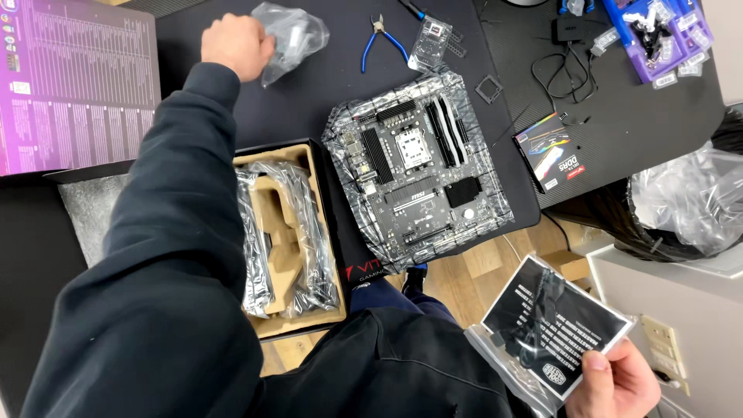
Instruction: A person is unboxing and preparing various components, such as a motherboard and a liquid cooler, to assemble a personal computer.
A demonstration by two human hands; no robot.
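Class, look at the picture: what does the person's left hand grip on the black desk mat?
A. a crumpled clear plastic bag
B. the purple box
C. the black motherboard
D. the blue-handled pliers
A: the left hand closes on the crumpled clear plastic bag, while the blue-handled pliers lie untouched to its right and the black motherboard sits on its silvery antistatic bag.

We seem to be at a home computer-building desk. A motherboard (pixel 418 166) lies on the black mat (pixel 325 93), with pliers (pixel 381 42), cables (pixel 561 73) and wood flooring (pixel 480 279).

Crumpled clear bag (pixel 290 35) on black mat; black leaflet (pixel 553 325), perhaps bagged, tilted.
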